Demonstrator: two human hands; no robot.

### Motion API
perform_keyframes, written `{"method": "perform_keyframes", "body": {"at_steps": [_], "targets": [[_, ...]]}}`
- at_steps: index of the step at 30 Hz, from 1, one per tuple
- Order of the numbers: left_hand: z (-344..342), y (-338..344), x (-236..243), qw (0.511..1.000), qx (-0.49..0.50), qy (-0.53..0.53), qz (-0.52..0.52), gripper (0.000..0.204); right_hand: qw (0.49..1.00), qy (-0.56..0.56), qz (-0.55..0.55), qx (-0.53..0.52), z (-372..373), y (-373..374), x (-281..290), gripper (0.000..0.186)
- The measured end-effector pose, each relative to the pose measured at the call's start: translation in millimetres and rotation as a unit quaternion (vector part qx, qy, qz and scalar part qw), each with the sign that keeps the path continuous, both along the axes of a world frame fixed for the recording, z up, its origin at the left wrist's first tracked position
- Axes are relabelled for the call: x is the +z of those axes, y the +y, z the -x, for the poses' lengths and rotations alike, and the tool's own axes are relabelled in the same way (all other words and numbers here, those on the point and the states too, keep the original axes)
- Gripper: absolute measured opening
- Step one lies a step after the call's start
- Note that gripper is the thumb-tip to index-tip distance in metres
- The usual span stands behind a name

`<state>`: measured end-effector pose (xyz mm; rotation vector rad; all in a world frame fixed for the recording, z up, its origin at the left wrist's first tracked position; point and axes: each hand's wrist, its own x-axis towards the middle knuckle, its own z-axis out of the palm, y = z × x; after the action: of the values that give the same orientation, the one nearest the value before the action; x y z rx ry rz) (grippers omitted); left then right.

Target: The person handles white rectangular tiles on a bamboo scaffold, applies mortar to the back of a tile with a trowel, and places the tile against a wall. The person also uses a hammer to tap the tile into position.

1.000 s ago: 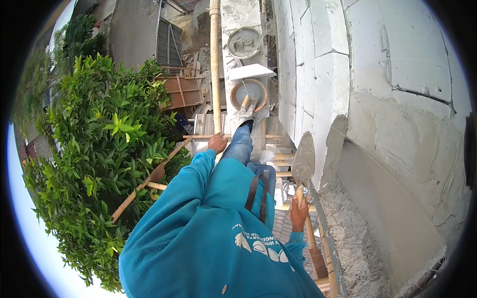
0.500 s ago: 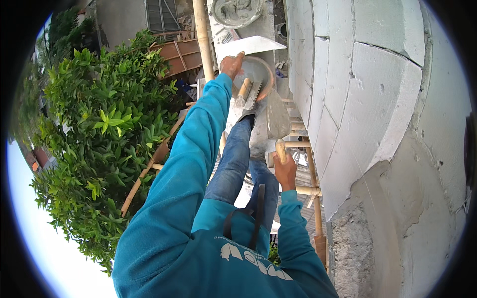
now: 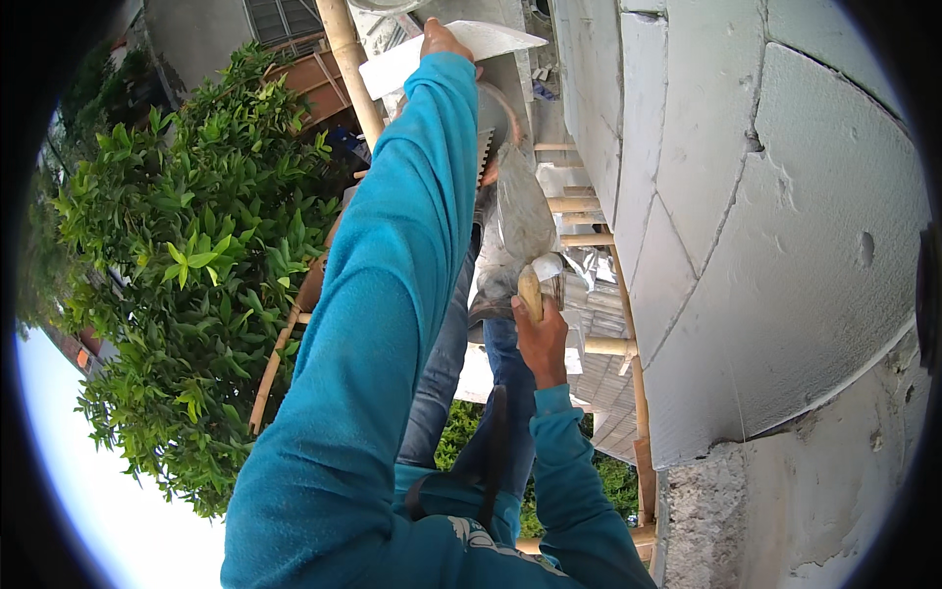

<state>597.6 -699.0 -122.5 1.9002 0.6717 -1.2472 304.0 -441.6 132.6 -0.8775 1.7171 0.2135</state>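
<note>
At the far end of my outstretched left arm, my left hand point(image 3: 445, 41) grips a white wedge-shaped piece of block point(image 3: 498, 40) that tapers to a point on the right. Below it, partly behind my sleeve, is a round bucket point(image 3: 514, 120). The toothed edge of a notched trowel point(image 3: 485, 155) shows there too; the rest is covered by my arm. Lower and to the right, my right hand point(image 3: 543, 339) is closed around a wooden-handled trowel point(image 3: 530, 292). Its blade is mostly hidden. A dusty greyish sack point(image 3: 525, 211) lies just beyond this hand.
A wall of large pale blocks point(image 3: 687, 196) rises close on my right, with rough mortar point(image 3: 702, 510) along its lower part. Bamboo poles point(image 3: 353, 69) and rungs point(image 3: 579, 204) form scaffolding around my legs. A leafy bush point(image 3: 186, 255) fills the left side.
The left hand reaches farther away with the block piece, which now tilts more. My sleeve covers more of the bucket. The right hand has shifted slightly left, keeping the trowel. The view has shifted too.
</note>
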Motion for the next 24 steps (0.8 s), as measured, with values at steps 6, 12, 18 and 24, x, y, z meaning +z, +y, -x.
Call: {"method": "perform_keyframes", "body": {"at_steps": [6,12,18,24], "targets": [[-13,23,-59,0.942,-0.300,-0.136,-0.057,0.053,0.999,-0.002,-0.002,0.033,-8,-25,-1,0.045],[-19,34,-20,0.994,0.072,-0.057,0.052,0.054,0.999,0.006,0.009,0.049,4,-19,2,0.043],[-12,45,94,0.965,0.228,-0.009,0.130,0.053,0.999,0.025,-0.032,0.007,31,-36,19,0.043],[-22,98,175,0.969,0.182,-0.086,0.145,0.062,0.992,0.057,0.076,0.082,12,-115,4,0.041]]}}
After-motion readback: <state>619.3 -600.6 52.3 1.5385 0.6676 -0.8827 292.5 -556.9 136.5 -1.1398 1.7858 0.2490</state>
